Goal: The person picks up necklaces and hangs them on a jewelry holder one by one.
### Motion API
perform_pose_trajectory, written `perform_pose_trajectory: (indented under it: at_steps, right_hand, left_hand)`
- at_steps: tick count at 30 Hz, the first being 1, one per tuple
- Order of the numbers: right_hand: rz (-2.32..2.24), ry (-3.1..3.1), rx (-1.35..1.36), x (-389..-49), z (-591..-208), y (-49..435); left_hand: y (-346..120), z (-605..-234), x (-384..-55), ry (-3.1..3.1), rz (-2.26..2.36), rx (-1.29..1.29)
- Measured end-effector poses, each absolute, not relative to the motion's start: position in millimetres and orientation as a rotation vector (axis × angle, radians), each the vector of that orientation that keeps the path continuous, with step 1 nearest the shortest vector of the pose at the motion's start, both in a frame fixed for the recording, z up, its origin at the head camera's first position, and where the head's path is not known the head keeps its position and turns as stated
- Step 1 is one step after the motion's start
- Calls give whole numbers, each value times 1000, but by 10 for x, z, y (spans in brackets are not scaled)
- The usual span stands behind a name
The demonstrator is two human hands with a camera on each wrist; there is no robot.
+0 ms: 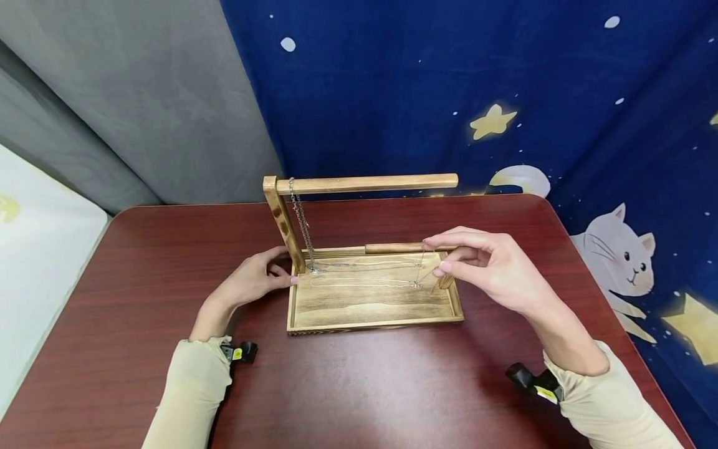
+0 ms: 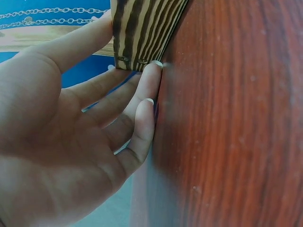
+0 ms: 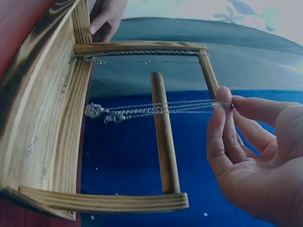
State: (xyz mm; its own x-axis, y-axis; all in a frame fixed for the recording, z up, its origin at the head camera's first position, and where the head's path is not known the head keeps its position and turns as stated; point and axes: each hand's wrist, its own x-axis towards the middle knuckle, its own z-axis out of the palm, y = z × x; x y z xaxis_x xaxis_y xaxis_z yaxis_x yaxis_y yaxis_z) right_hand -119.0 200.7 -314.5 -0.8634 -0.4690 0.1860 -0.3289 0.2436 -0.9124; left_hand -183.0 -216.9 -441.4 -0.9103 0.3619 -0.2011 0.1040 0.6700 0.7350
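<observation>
A wooden jewelry stand [image 1: 367,183] with a tray base [image 1: 370,312] stands on the table. My left hand [image 1: 253,275] grips the tray's left end, thumb on its rim and fingers along the outer side [image 2: 142,38]. At the tray's right, my right hand [image 1: 493,268] pinches a thin silver necklace [image 3: 189,105] between thumb and fingertips. Its strands hang down past the lower bar [image 3: 165,137], with a round pendant [image 3: 94,111] at the bottom. Another silver chain [image 1: 301,218] hangs from the upper bar beside the left post [image 1: 285,224].
Fine chains [image 1: 359,284] lie stretched out in the tray. The dark red tabletop [image 1: 359,386] surrounds the stand. Behind it hang a grey curtain [image 1: 157,93] and a blue curtain [image 1: 381,93] with stars and a cat.
</observation>
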Motion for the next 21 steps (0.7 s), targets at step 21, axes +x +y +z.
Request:
perform_pose_trajectory:
  at_steps: [21]
  right_hand:
    - [-1790,2419,-792,-1187,-2909,2217]
  left_hand:
    - [-2168,-4400,-1819,2546,1111,371]
